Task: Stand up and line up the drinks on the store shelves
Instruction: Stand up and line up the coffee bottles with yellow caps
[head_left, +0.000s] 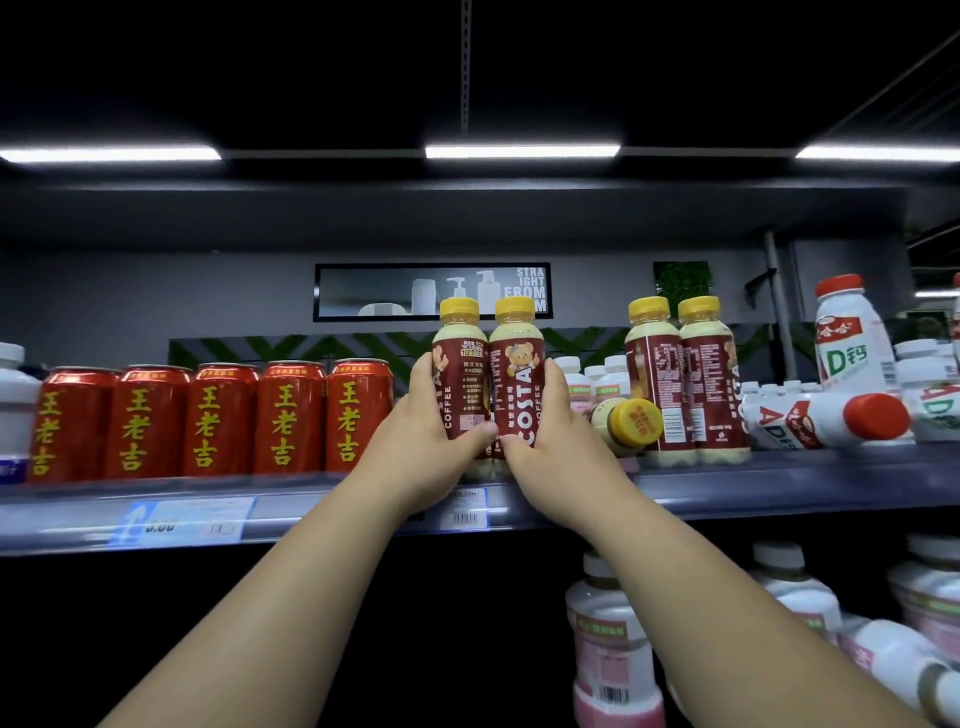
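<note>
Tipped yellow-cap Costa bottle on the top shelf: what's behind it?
Small white-capped bottles stand behind the tipped bottle; only their upper parts show. The right hand covers its base end and whatever stands behind there.

The yellow-capped bottles (517, 384) read COSTA COFFEE, the red cans (218, 421) 王老吉, a white bottle (844, 358) D钙.

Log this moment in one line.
left hand: grips left Costa bottle | right hand: grips right Costa bottle | upright on shelf | fallen Costa bottle untouched
</note>
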